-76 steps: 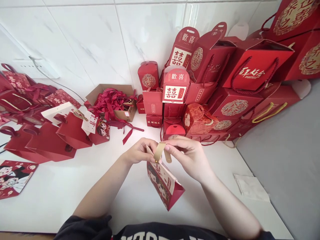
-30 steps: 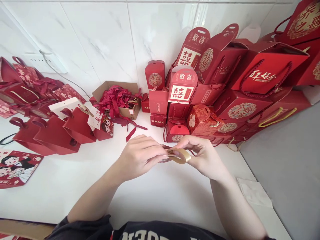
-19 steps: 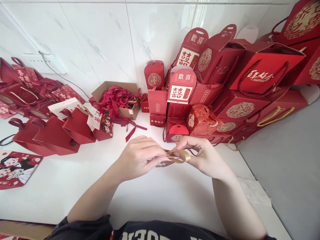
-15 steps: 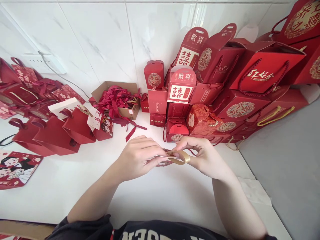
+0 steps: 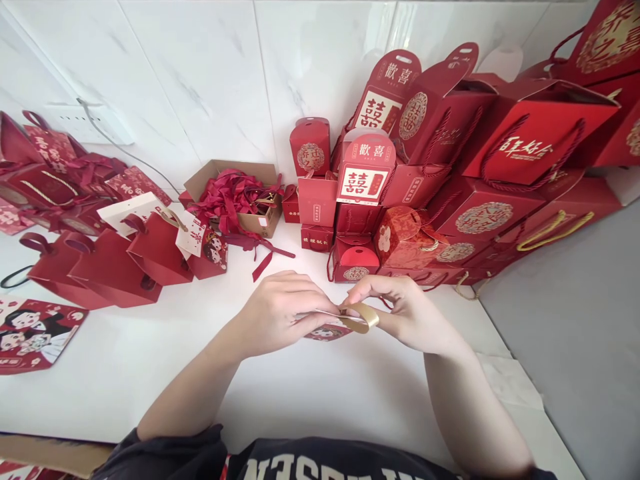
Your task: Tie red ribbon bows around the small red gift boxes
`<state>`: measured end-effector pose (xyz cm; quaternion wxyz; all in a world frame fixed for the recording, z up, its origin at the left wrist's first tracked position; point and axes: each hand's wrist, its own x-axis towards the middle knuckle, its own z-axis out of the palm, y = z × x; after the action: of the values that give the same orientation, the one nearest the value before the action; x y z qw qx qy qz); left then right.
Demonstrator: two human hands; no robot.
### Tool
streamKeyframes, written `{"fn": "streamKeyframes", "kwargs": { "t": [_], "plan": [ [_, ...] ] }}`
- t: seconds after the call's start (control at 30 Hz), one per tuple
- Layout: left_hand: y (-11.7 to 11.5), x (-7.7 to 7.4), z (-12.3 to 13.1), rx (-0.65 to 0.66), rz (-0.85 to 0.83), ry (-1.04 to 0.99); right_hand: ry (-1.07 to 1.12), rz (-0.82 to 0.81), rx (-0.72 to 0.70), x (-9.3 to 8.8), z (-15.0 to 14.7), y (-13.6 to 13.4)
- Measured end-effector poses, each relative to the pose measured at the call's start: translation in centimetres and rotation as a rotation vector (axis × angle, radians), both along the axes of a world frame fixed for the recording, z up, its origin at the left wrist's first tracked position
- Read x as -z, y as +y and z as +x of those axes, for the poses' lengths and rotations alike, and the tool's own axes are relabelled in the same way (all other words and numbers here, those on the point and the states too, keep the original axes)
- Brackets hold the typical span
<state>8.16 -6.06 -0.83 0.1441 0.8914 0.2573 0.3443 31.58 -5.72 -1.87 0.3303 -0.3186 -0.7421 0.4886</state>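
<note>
My left hand (image 5: 280, 310) is closed around a small red gift box (image 5: 327, 331) with a cartoon print, held tipped over above the white tabletop (image 5: 150, 360). Only the box's lower edge shows under my fingers. My right hand (image 5: 407, 310) pinches the gold ribbon handle (image 5: 364, 319) that loops off the box's top. Both hands meet at the middle of the view, fingertips nearly touching.
A heap of red gift boxes and rope-handled bags (image 5: 450, 167) fills the back right against the tiled wall. A cardboard box of red ribbons (image 5: 235, 197) sits behind my hands. Folded red boxes (image 5: 110, 267) and a flat printed card (image 5: 30, 333) lie left. White paper (image 5: 510, 383) lies right.
Since 2.5 s ago the box went from hanging upright below my hands to tipped flat between them. Over the last second the hands have barely moved.
</note>
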Motion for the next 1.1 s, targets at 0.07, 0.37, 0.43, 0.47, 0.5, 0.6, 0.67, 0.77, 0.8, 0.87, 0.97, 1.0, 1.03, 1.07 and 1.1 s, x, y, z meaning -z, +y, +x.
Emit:
{"fn": "streamKeyframes", "kwargs": {
  "t": [0.07, 0.37, 0.43, 0.47, 0.5, 0.6, 0.67, 0.77, 0.8, 0.87, 0.97, 1.0, 1.03, 1.07, 1.1],
  "plan": [
    [0.0, -0.1, 0.0, 0.001, -0.010, -0.005, -0.002, 0.004, -0.007, -0.1, 0.0, 0.1],
    [-0.2, -0.7, -0.1, 0.024, -0.158, 0.040, 0.081, -0.021, -0.158, 0.3, 0.2, 0.8],
    [-0.1, -1.0, 0.0, 0.051, -0.214, 0.064, 0.086, -0.043, -0.170, 0.5, 0.1, 1.0],
    [-0.1, -1.0, 0.0, 0.062, -0.238, 0.074, 0.074, -0.043, -0.184, 0.6, 0.0, 1.0],
    [-0.1, -1.1, 0.1, 0.071, -0.261, 0.082, 0.054, -0.034, -0.208, 0.7, 0.0, 1.1],
    [0.1, -1.3, 0.0, 0.100, -0.317, 0.092, 0.002, 0.029, -0.265, 0.6, -0.3, 1.1],
    [0.2, -1.4, -0.1, 0.104, -0.361, 0.097, -0.027, 0.091, -0.265, 0.3, -0.4, 0.9],
    [0.4, -1.3, -0.2, 0.118, -0.431, 0.123, -0.108, 0.205, -0.266, -0.1, -0.5, 0.4],
    [0.6, -1.1, -0.1, 0.125, -0.445, 0.128, -0.139, 0.238, -0.269, -0.2, -0.4, 0.3],
    [1.0, -0.6, 0.0, 0.091, -0.427, 0.098, -0.192, 0.273, -0.251, -0.2, -0.3, 0.2],
    [1.6, 0.8, 0.7, -0.159, -0.279, -0.036, -0.242, 0.226, -0.108, 0.2, -0.2, 0.5],
    [1.7, 1.4, 1.0, -0.260, -0.228, -0.081, -0.252, 0.208, -0.026, 0.5, -0.3, 0.8],
    [1.9, 2.0, 1.4, -0.338, -0.197, -0.110, -0.258, 0.199, 0.062, 0.9, -0.4, 1.1],
    [1.9, 2.6, 1.8, -0.381, -0.197, -0.121, -0.261, 0.200, 0.150, 1.4, -0.6, 1.4],
    [1.9, 3.2, 2.1, -0.396, -0.223, -0.116, -0.262, 0.210, 0.232, 1.9, -0.9, 1.7]
  ]
}}
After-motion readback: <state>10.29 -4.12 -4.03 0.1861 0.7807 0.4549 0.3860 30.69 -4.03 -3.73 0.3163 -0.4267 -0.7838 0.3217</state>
